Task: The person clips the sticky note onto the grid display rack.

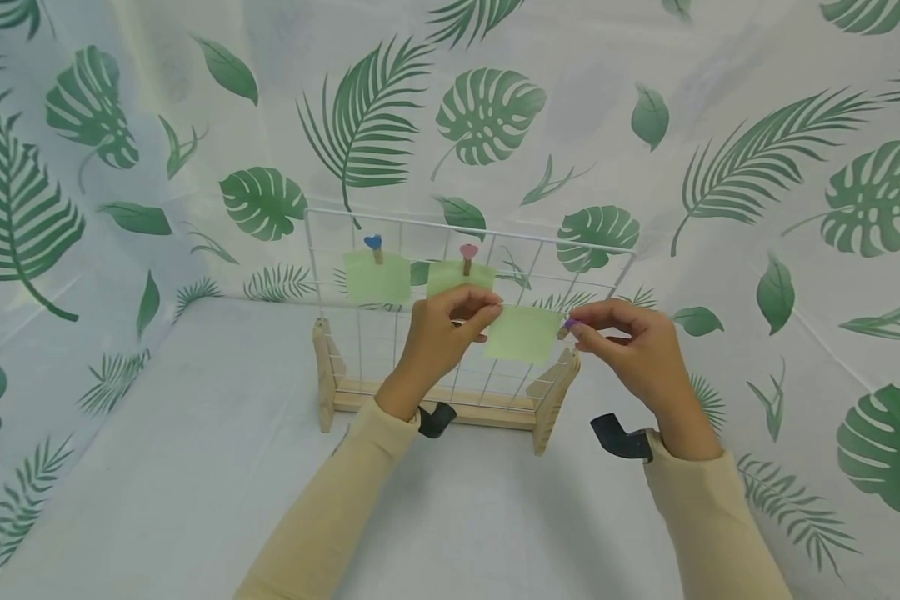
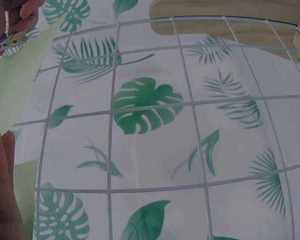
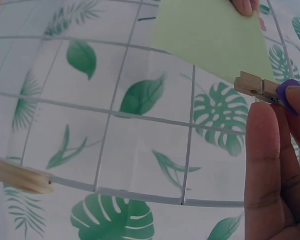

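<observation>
In the head view my left hand (image 1: 450,329) pinches a light green paper note (image 1: 523,335) by its upper left corner, in front of a white wire grid (image 1: 457,227). My right hand (image 1: 633,342), at the note's right side, pinches a small wooden clothespin (image 3: 257,87) with a purple ornament (image 3: 289,96) on its end. In the right wrist view the clothespin's tip is close to the note's edge; whether it touches I cannot tell. Two more green notes hang on the grid, one under a blue heart clothespin (image 1: 375,247), the other under a pink heart clothespin (image 1: 467,257).
The grid stands in a wooden base (image 1: 487,414) with upright side pieces (image 1: 324,375) on a white surface (image 1: 195,467). Leaf-printed cloth (image 1: 607,50) rises behind and at the sides. Black mounts (image 1: 621,437) stick out from both cuffs.
</observation>
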A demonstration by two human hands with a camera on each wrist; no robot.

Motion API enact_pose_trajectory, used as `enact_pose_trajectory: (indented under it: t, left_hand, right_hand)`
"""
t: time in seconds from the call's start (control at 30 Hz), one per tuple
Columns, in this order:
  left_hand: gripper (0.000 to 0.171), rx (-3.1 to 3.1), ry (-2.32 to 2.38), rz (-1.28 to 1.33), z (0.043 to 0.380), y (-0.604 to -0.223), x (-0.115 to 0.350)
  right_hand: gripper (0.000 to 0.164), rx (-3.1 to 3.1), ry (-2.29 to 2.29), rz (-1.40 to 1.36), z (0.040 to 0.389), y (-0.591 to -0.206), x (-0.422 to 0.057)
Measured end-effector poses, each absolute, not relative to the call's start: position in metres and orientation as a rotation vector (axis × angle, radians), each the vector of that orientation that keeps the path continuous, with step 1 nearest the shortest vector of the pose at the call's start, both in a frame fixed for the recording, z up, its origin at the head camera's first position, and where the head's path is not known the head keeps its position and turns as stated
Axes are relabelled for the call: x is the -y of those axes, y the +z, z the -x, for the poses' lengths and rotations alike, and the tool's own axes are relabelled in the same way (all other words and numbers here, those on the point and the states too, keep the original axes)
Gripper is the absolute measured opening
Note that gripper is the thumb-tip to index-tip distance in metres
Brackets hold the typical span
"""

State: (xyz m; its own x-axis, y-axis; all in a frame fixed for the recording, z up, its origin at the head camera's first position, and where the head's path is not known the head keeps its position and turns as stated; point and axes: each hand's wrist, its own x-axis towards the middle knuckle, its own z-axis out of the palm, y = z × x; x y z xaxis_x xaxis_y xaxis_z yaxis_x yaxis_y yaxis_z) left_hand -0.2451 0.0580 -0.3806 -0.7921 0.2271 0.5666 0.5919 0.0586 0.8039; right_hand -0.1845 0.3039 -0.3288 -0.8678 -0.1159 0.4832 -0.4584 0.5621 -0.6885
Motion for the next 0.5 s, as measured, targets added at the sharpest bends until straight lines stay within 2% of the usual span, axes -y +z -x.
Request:
enact_pose_trajectory:
  t: [0.5]
  left_hand:
    - [0.012,2.009,-1.867,0.772,0.246,-0.370,-0.071]
  right_hand:
    - [0.012,2.458,1.132,-0.455,0.191,-0.310,-0.302]
